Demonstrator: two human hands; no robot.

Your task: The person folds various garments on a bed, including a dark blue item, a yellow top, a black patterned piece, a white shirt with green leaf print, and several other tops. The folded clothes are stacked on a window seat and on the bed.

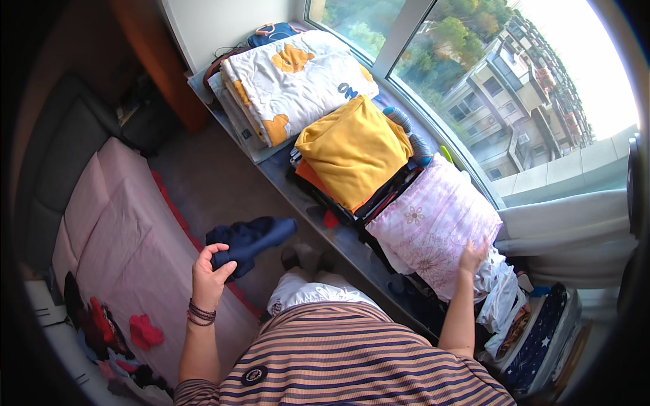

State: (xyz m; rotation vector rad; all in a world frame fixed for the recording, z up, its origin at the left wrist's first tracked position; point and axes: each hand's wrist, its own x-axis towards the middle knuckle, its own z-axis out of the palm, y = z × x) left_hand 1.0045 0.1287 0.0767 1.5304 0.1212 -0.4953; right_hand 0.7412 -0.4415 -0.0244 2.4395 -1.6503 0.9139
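My left hand (211, 269) pinches a dark navy cloth garment (252, 242), which hangs out to the right over the floor between bed and ledge. Its exact kind I cannot make out. On the right, my right hand (473, 256) rests with fingers apart against a pink floral folded cloth (433, 220), at its near right side. Beside that cloth, toward the middle of the ledge, lies a folded yellow garment (355, 152) on top of a stack. White crumpled cloth (500, 291) bulges out just below my right hand.
A folded white quilt with bear prints (298, 81) sits at the ledge's far end. Windows (487, 88) and a pale curtain (575, 233) border the right. A pink-covered bed (115, 223) stands left, with a red cloth (145, 331) on it. Folded fabrics (538, 338) fill the lower right.
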